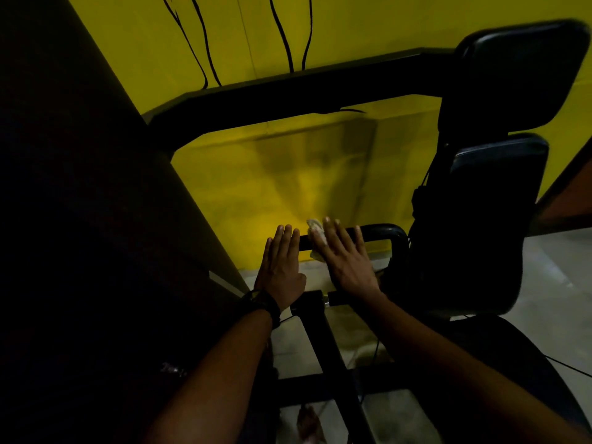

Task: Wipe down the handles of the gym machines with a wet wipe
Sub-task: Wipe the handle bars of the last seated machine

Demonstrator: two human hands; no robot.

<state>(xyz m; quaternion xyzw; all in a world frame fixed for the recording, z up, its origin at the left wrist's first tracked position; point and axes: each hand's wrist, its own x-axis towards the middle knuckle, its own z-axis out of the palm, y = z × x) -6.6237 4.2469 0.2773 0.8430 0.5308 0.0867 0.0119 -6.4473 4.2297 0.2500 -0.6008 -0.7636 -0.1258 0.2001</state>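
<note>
A black horizontal machine handle (pixel 374 233) runs from the centre towards the right and bends down at its right end. A pale crumpled wet wipe (pixel 316 231) lies over the handle. My right hand (pixel 347 259) lies flat on the wipe with straight fingers, pressing it against the bar. Just left of it, my left hand (pixel 281 264) also lies flat, its fingertips resting over the handle's left part. A dark band sits on my left wrist.
The machine's black padded backrest (pixel 525 75) and a second pad (pixel 493 200) stand at the right. A thick black frame arm (pixel 288 94) crosses above, in front of a yellow wall (pixel 288 187). A black frame post (pixel 330 357) runs down to the grey floor.
</note>
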